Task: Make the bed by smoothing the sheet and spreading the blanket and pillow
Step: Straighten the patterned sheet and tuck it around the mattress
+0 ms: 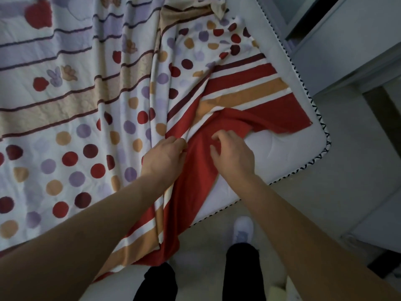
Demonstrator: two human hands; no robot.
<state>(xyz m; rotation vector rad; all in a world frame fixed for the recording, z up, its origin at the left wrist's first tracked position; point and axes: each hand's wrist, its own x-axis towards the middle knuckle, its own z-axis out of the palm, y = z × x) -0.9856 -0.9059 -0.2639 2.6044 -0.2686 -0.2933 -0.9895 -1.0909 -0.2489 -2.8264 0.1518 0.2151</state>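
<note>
Head view: left hand [167, 156] and right hand [234, 156], fingers curled tight on the red-bordered sheet [65, 105].

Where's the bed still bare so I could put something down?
The mattress corner on the right is free, between the sheet and the zigzag trim. Crowded: the bunched folds where the left hand and right hand grip the sheet.

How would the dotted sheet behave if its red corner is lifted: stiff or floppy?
Probably floppy: the sheet lies in soft folds and bunches where the left hand and right hand grip it. Likely light, since its edge hangs thinly off the mattress.
</note>
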